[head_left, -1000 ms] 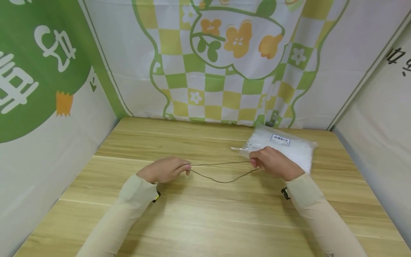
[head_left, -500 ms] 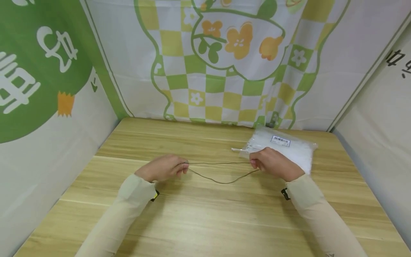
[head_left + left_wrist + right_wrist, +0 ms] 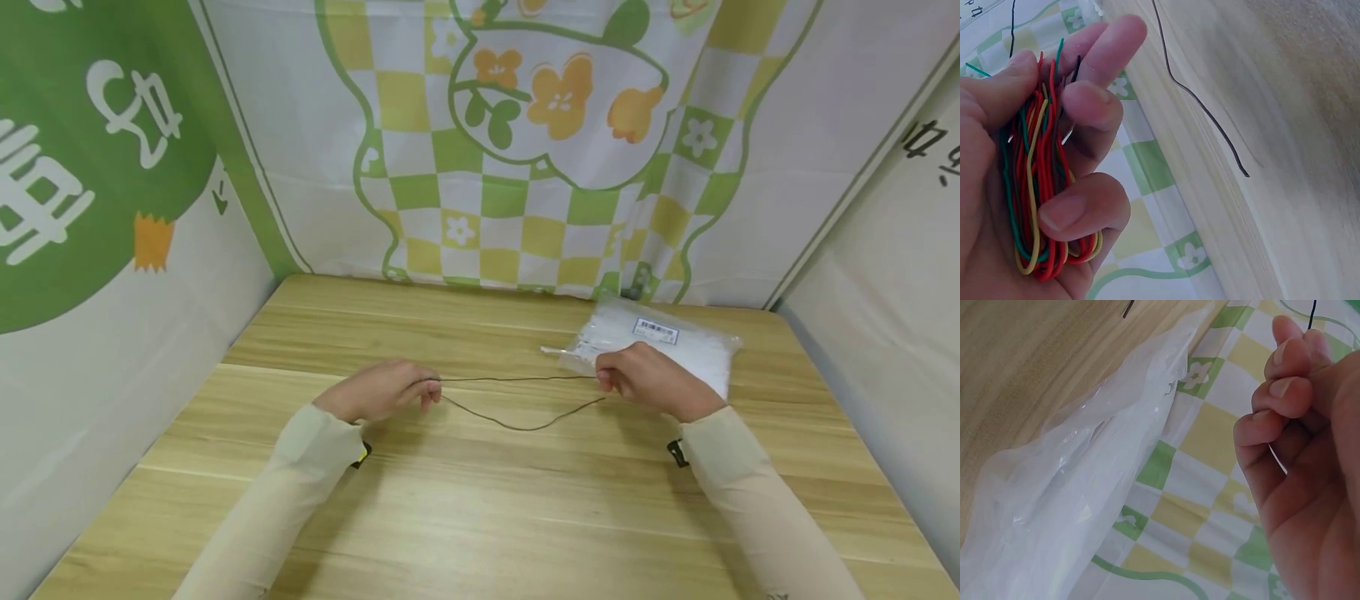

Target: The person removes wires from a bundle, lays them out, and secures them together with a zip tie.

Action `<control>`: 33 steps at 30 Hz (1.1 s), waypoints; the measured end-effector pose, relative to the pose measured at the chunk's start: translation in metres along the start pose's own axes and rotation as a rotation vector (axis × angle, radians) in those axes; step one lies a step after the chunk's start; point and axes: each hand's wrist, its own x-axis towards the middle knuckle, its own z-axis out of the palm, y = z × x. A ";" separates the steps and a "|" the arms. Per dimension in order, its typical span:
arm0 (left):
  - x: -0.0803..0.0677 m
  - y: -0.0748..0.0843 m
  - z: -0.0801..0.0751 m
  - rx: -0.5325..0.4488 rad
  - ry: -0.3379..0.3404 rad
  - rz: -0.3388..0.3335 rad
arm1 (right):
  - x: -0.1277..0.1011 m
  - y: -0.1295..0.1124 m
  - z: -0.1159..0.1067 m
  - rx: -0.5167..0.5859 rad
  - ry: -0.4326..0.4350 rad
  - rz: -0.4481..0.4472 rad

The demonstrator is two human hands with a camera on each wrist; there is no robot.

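My left hand [image 3: 386, 389], above the left-middle of the table, curls round a folded bundle of red, green, yellow and dark wires [image 3: 1047, 175], plain in the left wrist view. Its thumb and forefinger also pinch one end of a thin dark wire [image 3: 517, 379]. The other end is pinched by my right hand [image 3: 652, 379], so that wire runs almost straight between both hands. Just below it, a second dark wire [image 3: 525, 429] curves in a bow; its free end shows in the left wrist view. From the head, the bundle is hidden.
A clear plastic bag [image 3: 697, 350] packed with white strips lies at the back right, partly behind my right hand. One white strip pokes out of its left side. Printed cloth [image 3: 540, 233] hangs along the table's back edge, with cloth walls on both sides.
My right hand has shifted slightly to the right, and the wire between my hands is drawn straighter. The left hand went a little left earlier and now stays nearly still.
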 end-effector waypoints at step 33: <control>-0.022 -0.020 -0.006 -0.033 0.027 -0.076 | -0.011 0.012 -0.003 0.045 -0.011 0.048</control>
